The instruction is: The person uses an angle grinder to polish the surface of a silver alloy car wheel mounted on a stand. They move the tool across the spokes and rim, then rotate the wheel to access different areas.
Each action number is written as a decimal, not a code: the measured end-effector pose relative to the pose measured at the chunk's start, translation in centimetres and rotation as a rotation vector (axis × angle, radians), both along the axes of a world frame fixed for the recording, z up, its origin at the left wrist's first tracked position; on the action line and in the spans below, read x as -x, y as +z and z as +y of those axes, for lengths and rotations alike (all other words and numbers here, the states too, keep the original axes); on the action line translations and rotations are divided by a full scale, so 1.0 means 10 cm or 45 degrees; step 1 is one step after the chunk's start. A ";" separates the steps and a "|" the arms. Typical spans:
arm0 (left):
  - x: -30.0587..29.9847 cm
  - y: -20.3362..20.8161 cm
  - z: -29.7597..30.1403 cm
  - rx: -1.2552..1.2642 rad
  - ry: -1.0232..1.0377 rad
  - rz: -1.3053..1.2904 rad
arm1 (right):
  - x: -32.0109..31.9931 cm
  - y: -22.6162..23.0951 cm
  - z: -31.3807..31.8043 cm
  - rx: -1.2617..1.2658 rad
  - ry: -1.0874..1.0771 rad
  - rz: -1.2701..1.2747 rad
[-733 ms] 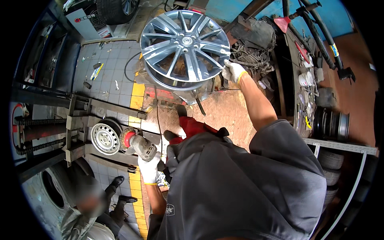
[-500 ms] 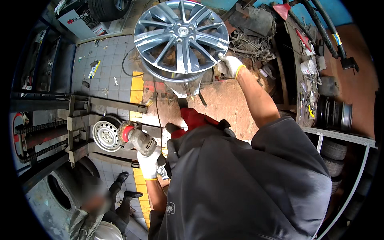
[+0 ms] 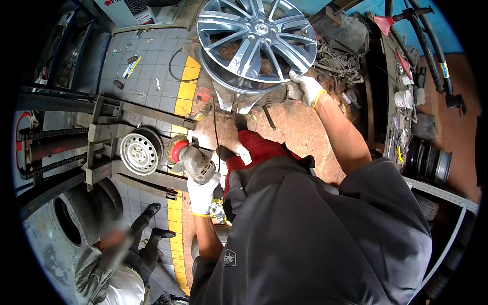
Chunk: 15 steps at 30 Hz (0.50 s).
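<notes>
My left hand [image 3: 202, 195], in a white knit glove, is closed around the body of an angle grinder [image 3: 201, 163]. A wire cup brush [image 3: 175, 145] with a red guard sits on the grinder's head, pointing left and held away from the wheel. My right hand [image 3: 308, 88], gloved too, grips the near right edge of a large grey alloy wheel [image 3: 262, 29]. This multi-spoke wheel lies face up on a stand [image 3: 223, 99] in front of me. Pale scuffed patches show on its spokes and rim.
A small steel wheel [image 3: 140, 152] rests by the metal lift arms [image 3: 157, 178] on the left. A seated person [image 3: 109, 269] is at lower left, near tyres [image 3: 71, 218]. A dark cable [image 3: 214, 117] runs across the floor. At right stands a cluttered bench [image 3: 394, 112].
The alloy wheel has turned a little clockwise, my right hand moving nearer along its edge. My view has shifted, and the grinder stays in my left hand.
</notes>
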State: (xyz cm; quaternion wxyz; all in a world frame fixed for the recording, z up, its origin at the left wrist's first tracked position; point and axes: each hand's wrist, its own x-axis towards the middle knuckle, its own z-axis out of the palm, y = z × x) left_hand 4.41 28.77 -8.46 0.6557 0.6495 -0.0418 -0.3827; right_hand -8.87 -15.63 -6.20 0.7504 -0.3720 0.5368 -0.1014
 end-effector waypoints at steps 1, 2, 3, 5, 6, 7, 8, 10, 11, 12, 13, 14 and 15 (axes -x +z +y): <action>-0.01 -0.02 0.01 -0.010 -0.014 0.020 | 0.00 -0.01 0.01 -0.026 0.015 -0.008; 0.01 -0.02 -0.01 -0.010 -0.014 0.036 | -0.04 0.04 0.04 -0.048 0.031 -0.015; 0.01 -0.02 -0.02 -0.013 -0.019 0.055 | -0.06 0.07 0.06 -0.071 0.045 -0.021; 0.04 -0.08 0.01 -0.002 -0.003 0.063 | -0.11 0.07 0.11 -0.072 0.093 -0.027; 0.04 -0.12 0.02 0.011 0.000 0.053 | -0.11 0.03 0.11 -0.064 0.085 -0.054; 0.05 -0.14 0.03 0.018 0.003 0.041 | -0.12 -0.01 0.12 -0.057 0.076 -0.081; 0.07 -0.17 0.06 0.026 0.020 0.030 | -0.17 0.01 0.17 -0.031 0.065 -0.043; 0.05 -0.15 0.04 0.057 0.015 0.018 | -0.12 -0.08 0.16 -0.048 0.032 -0.081; 0.04 -0.13 0.05 0.066 0.022 0.011 | -0.12 -0.13 0.17 -0.055 0.009 -0.114; 0.05 -0.11 0.05 0.085 0.029 -0.001 | -0.09 -0.15 0.17 -0.029 -0.003 -0.153; 0.05 -0.09 0.04 0.087 0.024 0.011 | -0.05 -0.15 0.13 0.013 -0.033 -0.157; 0.03 -0.08 0.04 0.086 0.020 0.018 | -0.02 -0.15 0.12 0.045 -0.059 -0.164; 0.03 -0.07 0.04 0.088 0.016 0.028 | 0.02 -0.15 0.10 0.078 -0.085 -0.171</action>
